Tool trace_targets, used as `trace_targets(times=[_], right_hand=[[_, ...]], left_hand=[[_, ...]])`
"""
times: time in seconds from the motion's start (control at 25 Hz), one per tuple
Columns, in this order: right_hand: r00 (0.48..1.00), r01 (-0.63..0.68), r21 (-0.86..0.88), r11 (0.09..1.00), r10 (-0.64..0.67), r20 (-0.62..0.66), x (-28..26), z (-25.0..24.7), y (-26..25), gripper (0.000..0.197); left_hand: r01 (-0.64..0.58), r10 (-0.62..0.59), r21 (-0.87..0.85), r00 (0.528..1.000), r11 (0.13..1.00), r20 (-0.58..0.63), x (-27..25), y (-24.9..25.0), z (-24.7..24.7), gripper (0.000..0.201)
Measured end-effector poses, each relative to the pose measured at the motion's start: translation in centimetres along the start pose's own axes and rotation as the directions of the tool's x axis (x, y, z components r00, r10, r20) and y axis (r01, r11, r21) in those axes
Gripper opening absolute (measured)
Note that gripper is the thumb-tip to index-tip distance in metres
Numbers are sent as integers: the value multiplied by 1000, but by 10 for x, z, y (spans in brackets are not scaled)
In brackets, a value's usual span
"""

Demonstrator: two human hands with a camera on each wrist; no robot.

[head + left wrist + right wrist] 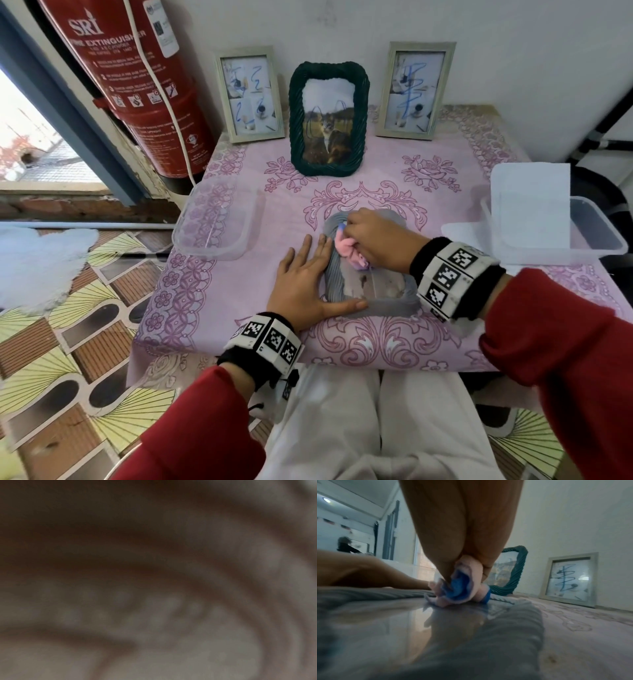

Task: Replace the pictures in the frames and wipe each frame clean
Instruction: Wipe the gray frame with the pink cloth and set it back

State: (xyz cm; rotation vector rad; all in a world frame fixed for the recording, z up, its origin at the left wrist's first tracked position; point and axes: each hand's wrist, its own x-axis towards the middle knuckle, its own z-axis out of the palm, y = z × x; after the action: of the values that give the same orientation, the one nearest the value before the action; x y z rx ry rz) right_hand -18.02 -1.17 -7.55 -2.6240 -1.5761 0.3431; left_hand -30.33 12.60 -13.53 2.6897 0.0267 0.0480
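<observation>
Grey frame (373,301) flat on table (212,291), near centre, long axis near-far, leaning slightly left at its far end. Left hand (305,284) flat, fingers straight, pressing frame's left edge. Right hand (375,236) clenches pink cloth (347,251) on glass near far-left corner.

A pink tablecloth (239,284) is showing purple floral scrollwork. The grey ribbed frame (334,274) is lying on it — a pink cloth (347,248), stained blue, on its glass. Behind, a dark green rope-patterned frame (329,116) is standing between two pale silver-grey frames (248,94) (414,90) — blue scribbles marking their pictures.
</observation>
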Motion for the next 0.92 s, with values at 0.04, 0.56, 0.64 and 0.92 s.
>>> trace_targets(times=[0.04,0.56,0.64,0.92], right_hand=[[999,37,-21,999,-37,10,-6,2,-6,21],[996,-73,63,995,70,53,-30,-6,24,17],[994,-105,55,993,103,33,-8,-10,24,15],[995,97,-33,995,-96,8,-20,3,-15,10]], left_hand=[[1,-1,-4,1000,1000,-5,-1,0,0,117],[-6,5,-31,1000,999,-12,-1,-2,1,119],[-7,6,-35,1000,999,-16,0,-2,1,119],[-10,8,-47,999,999,-42,0,-2,2,117]])
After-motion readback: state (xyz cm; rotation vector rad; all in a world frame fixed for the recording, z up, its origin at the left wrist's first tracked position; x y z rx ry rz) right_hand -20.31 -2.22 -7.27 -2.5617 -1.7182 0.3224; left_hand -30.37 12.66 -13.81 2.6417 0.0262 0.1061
